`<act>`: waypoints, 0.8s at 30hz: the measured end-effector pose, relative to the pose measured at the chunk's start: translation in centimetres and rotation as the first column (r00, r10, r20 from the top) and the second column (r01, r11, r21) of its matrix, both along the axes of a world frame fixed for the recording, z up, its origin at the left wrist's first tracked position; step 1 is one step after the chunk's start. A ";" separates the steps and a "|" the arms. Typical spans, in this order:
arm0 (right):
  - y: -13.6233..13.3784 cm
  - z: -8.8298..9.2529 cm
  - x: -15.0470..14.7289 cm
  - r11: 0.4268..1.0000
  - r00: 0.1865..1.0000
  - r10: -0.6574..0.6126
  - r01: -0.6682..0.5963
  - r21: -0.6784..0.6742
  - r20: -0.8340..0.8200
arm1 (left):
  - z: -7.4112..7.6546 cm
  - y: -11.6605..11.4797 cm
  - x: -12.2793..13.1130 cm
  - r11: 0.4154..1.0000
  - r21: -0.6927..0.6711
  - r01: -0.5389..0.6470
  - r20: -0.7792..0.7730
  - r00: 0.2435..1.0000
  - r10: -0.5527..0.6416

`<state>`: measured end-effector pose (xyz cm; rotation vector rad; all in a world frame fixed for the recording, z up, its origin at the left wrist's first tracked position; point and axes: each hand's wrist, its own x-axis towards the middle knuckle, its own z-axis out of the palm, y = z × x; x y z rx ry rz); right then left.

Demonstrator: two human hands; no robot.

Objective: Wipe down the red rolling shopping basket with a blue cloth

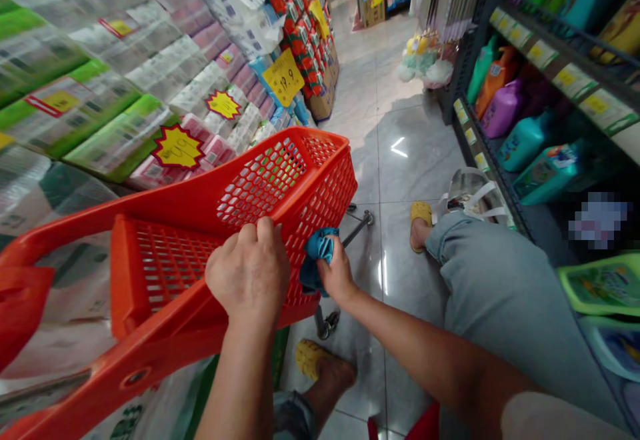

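Head view, looking down: the left hand [247,270] has its fingers curled together over the mesh wall of a red-orange plastic shopping trolley [260,183], which lies tilted across the middle of the frame, apparently steadied by that grip. The right hand [337,270] has its fingers pinched shut on a crumpled blue cloth [315,257], pressed against the same wall. A metal caster [325,325] shows beneath the trolley, and a yellow sandal [310,359] sits at 6 o'clock. A grey-blue trouser leg [495,280] blocks 3 o'clock, with a second yellow sandal [420,223] beyond it. Detergent bottles [503,110] stand shelved at 2 o'clock, and priced tissue packs [100,107] are stacked at 10 o'clock.
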<state>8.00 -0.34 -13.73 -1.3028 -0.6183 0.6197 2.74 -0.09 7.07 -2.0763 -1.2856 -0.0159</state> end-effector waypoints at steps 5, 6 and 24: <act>3.2 -0.2 3.1 0.976 0.976 -0.194 0.182 -0.117 -0.102 | -0.2 0.0 -0.4 1.000 0.015 0.006 0.010 1.000 -0.006; 3.1 0.1 2.8 0.976 0.974 -0.198 0.186 -0.113 -0.107 | -0.3 0.0 -0.4 1.000 0.017 0.002 0.012 1.000 -0.002; -1.1 12.2 5.3 0.979 0.851 0.009 -0.114 0.169 0.525 | -0.5 -1.5 -1.7 0.993 0.077 0.089 0.058 0.994 -0.093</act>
